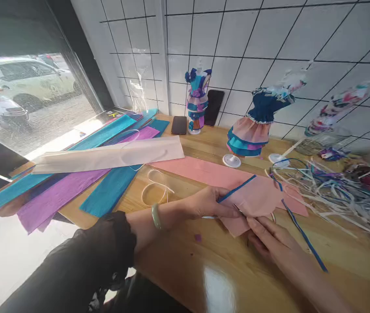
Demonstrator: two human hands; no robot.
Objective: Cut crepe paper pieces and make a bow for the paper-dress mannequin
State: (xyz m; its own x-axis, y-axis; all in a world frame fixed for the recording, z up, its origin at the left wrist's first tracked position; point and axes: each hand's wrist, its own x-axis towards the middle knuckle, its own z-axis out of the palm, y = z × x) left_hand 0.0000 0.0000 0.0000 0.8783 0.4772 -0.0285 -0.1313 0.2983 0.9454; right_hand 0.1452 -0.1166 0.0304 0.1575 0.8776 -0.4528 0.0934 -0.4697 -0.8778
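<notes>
A piece of pink crepe paper (259, 198) with a blue strip (238, 188) along its upper left edge is held above the table. My left hand (212, 203) pinches it at the left, thumb on top. My right hand (268, 239) is closed at the paper's lower edge, around what looks like scissors; only a thin dark blade (239, 210) shows, lying against the paper between my hands. The handles are hidden by my fingers. Behind my hands a longer pink paper strip (201, 170) lies flat. A narrow blue strip (305, 237) trails over the table at the right.
Blue, purple and cream paper strips (106, 155) pile up at the left. Dressed doll forms on stands, one in a ruffled skirt (248, 135), line the tiled wall near a phone (178, 125). Tangled white and blue strips (338, 191) heap up at the right.
</notes>
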